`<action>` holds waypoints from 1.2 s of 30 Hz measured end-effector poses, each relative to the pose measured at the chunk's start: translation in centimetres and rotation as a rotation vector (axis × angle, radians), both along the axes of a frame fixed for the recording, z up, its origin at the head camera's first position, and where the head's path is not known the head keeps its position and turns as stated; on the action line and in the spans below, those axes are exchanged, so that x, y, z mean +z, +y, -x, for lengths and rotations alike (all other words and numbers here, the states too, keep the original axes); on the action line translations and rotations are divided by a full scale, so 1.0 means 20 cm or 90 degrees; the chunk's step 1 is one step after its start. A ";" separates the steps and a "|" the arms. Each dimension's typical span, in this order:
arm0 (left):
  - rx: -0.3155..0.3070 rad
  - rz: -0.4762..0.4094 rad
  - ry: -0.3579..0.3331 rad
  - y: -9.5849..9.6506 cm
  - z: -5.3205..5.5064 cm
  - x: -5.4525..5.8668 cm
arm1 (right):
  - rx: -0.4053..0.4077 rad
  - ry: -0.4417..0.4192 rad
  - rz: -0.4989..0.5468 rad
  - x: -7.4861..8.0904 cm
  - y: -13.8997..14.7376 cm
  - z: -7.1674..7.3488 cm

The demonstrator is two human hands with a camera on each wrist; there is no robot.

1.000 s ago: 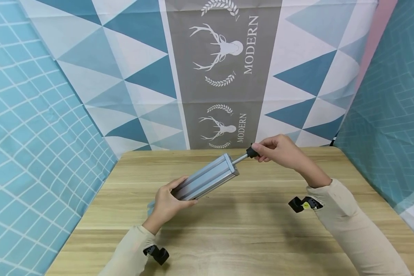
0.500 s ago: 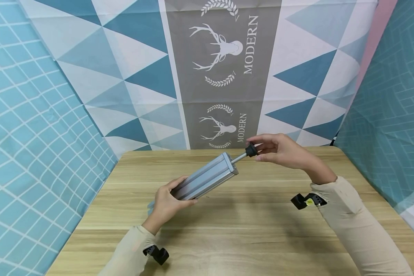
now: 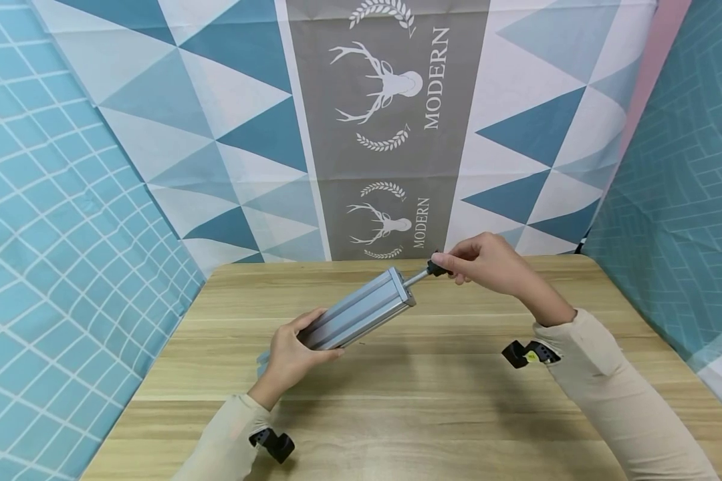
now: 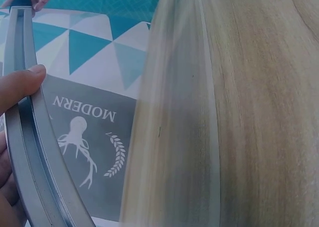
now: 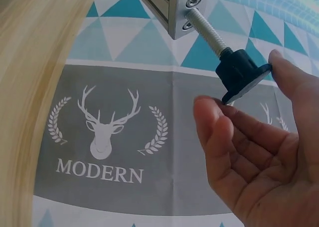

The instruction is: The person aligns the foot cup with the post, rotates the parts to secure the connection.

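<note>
In the head view a silver aluminium profile (image 3: 367, 308) tilts up to the right over the table. My left hand (image 3: 296, 351) grips its lower part; in the left wrist view the thumb (image 4: 25, 85) lies along a grooved side. A threaded rod (image 5: 208, 33) sticks out of the profile's end plate, beside two screw heads. On that rod sits a black levelling foot (image 5: 240, 73) with a flat round base. My right hand (image 3: 487, 264) pinches the foot's base between thumb and fingertips, as the right wrist view shows. Something pale blue (image 3: 263, 363) peeks out behind my left hand.
A wooden table (image 3: 397, 414) lies below both hands. Patterned cloth (image 3: 385, 133) hangs behind its far edge, with blue sheets (image 3: 48, 220) at the sides. Each sleeve cuff carries a black camera mount (image 3: 273, 444).
Half a second ago my right hand was turned, its fingers spread around the foot; now it has turned back with the thumb on top. My left hand and the profile stay nearly still.
</note>
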State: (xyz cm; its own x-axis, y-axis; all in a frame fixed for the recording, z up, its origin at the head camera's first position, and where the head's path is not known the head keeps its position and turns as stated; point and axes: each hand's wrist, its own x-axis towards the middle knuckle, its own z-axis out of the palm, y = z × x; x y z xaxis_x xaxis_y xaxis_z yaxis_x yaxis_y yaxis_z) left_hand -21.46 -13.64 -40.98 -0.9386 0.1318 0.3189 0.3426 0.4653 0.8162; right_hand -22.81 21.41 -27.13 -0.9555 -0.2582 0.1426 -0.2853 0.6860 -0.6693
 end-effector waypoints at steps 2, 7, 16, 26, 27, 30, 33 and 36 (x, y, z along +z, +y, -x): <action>-0.001 -0.005 -0.005 0.00 0.00 0.00 | 0.017 0.016 -0.010 0.00 0.01 -0.01; 0.009 -0.002 -0.014 0.00 0.00 0.00 | 0.113 0.034 0.015 0.00 0.04 -0.01; 0.017 0.001 -0.022 -0.02 -0.01 0.01 | 0.143 0.024 0.068 -0.03 0.04 0.03; 0.016 0.000 -0.016 -0.01 -0.01 0.01 | 0.013 0.044 0.063 -0.08 -0.01 0.01; 0.018 0.000 -0.017 -0.01 -0.01 0.01 | 0.016 0.043 0.064 -0.08 -0.01 0.01; 0.025 0.001 -0.019 -0.02 -0.01 0.00 | 0.044 0.033 0.068 -0.08 0.00 0.01; 0.034 0.004 -0.021 -0.02 -0.01 0.00 | 0.084 0.023 0.080 -0.09 0.01 0.01; 0.035 0.007 -0.025 -0.02 -0.01 0.00 | 0.114 0.020 0.090 -0.10 0.02 0.02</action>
State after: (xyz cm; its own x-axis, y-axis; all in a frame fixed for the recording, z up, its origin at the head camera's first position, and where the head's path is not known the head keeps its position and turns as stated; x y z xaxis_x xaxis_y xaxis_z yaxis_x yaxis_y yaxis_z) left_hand -21.33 -13.99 -40.97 -0.9561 0.0835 0.2808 0.2846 0.4916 0.8230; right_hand -23.11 21.79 -29.05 -0.8906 -0.3989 0.2185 -0.4165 0.5223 -0.7441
